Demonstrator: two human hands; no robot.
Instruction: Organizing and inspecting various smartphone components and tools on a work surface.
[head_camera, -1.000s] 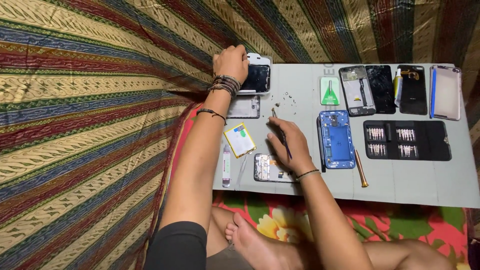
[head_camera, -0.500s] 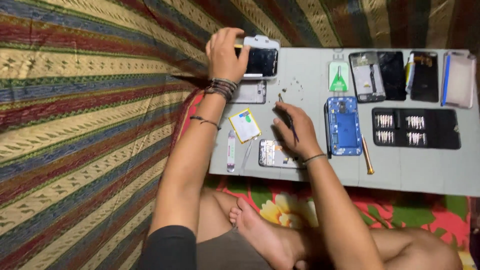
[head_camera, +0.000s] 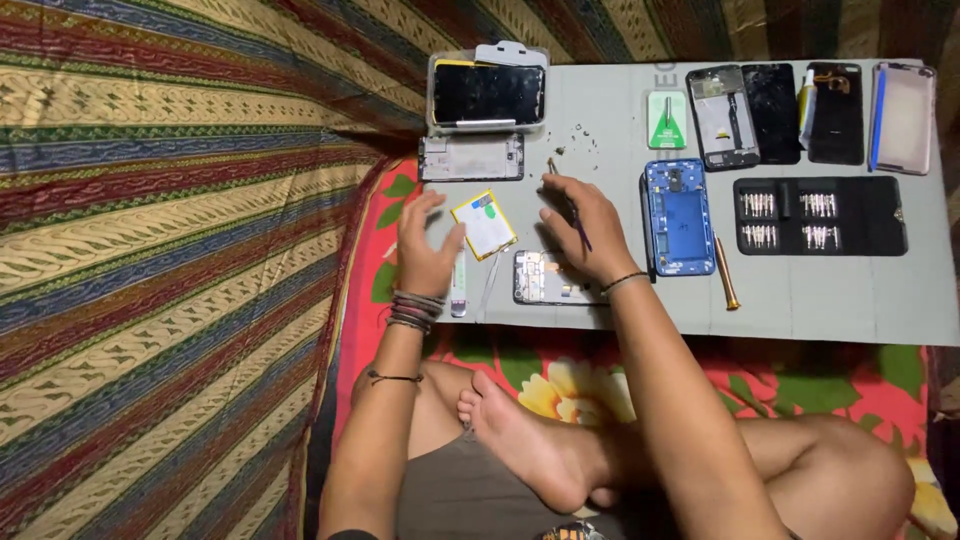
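Note:
My left hand (head_camera: 425, 250) hovers over the near left edge of the grey mat (head_camera: 830, 290), fingers spread and holding nothing, just left of a flat white and yellow battery (head_camera: 484, 225). My right hand (head_camera: 583, 232) grips thin dark tweezers (head_camera: 565, 200), tip pointing away from me. Below that hand lies a small phone board frame (head_camera: 545, 278). A black phone screen (head_camera: 488, 93) lies at the far left of the mat, with a grey phone frame (head_camera: 471, 158) beside it.
A blue phone body (head_camera: 680, 216), a brass-handled screwdriver (head_camera: 727, 272), a black case of driver bits (head_camera: 820, 217), a green pick card (head_camera: 666, 120), more phone parts (head_camera: 760, 112) and loose screws (head_camera: 578, 145) lie on the mat. Striped cloth (head_camera: 170, 230) covers the left. My crossed legs (head_camera: 540, 455) sit below.
My left hand let go of the black phone screen at the far edge and drew back toward me, now open beside the battery. My right hand stayed put with the tweezers.

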